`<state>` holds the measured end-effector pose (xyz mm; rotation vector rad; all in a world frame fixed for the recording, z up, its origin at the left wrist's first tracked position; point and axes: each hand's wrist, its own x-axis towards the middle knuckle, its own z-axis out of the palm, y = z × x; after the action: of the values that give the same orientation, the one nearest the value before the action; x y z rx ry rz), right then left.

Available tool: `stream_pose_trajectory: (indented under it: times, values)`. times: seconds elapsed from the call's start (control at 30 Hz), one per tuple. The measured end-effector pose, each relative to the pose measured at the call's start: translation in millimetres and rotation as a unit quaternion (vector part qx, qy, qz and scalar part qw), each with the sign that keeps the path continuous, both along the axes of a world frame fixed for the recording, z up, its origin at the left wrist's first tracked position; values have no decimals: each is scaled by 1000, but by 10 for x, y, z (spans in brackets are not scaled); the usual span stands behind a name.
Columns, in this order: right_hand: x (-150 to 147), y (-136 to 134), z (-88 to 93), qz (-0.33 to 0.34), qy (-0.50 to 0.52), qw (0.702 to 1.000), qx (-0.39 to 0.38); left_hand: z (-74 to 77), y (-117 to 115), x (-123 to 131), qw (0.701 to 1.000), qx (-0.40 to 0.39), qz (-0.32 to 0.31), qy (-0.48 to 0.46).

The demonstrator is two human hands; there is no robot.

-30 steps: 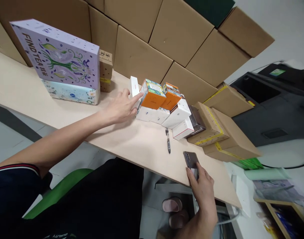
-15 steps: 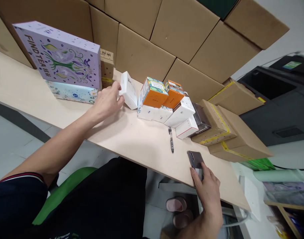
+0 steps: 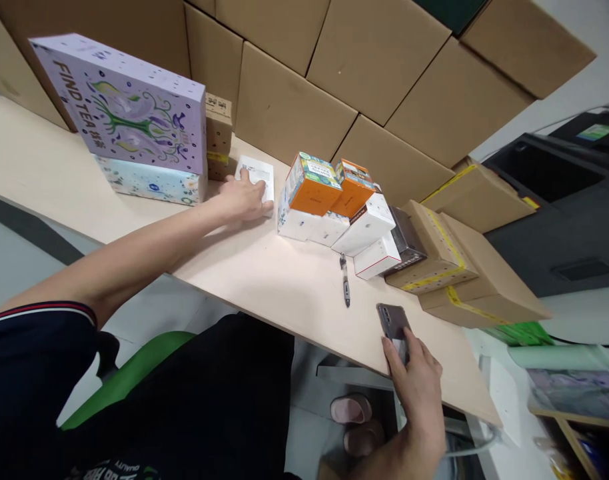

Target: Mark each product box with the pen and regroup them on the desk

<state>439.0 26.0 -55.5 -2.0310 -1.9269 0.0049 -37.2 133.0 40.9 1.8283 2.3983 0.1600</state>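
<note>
My left hand [image 3: 240,199] lies on a small white box [image 3: 258,168], fingers spread over its top. The white box is flat on the table, partly covered by the fingers. Close behind my wrist are a purple tea box [image 3: 134,110] and a pale patterned pack [image 3: 149,183] under it. At the table's front edge, my right hand [image 3: 417,387] grips the lower end of a dark smartphone [image 3: 394,323], thumb on one side and fingers on the other. The phone lies on the table with its camera side up.
A pen [image 3: 345,283] lies mid-table. Behind it stand white boxes [image 3: 368,227] and two orange boxes [image 3: 315,193]. Taped cartons [image 3: 479,280] are at the right, and large cardboard boxes [image 3: 294,103] form a wall along the back.
The white box, tilted up on its edge before, now lies flat. My left hand has moved right and from beside it onto its top. My right hand and the phone stay in place.
</note>
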Motion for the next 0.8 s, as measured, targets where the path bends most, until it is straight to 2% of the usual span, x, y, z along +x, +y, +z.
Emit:
stream_pose_trajectory:
  times: [0.17, 0.27, 0.37, 0.5, 0.57, 0.6, 0.67, 0.73, 0.8]
  values:
    - [-27, -9, 25, 3, 4, 1000, -2, -2, 95, 117, 999, -4, 24, 21]
    - [-50, -8, 41, -7, 9, 1000, -9, 63, -130, 90, 999, -29, -3, 29]
    - [-51, -8, 45, -10, 10, 1000, -16, 46, -686, 26, 998, -46, -44, 21]
    - [-29, -22, 54, -2, 8, 1000, -18, -184, -1639, -126, 995, 5, -90, -32]
    - [-32, -34, 75, 1, 7, 1000, -22, -284, -1967, -187, 984, 73, -152, -64]
    - [-41, -39, 88, 2, 5, 1000, -26, -306, -2053, -196, 971, 84, -205, -87]
    - [-70, -42, 118, 5, 0, 999, -33, -285, -2059, -156, 941, 84, -295, -140]
    - [-105, -31, 145, 6, 0, 999, -33, -212, -1887, -53, 910, 56, -359, -199]
    - [-135, -8, 168, 11, 6, 999, -33, -148, -1638, 75, 888, 42, -391, -238]
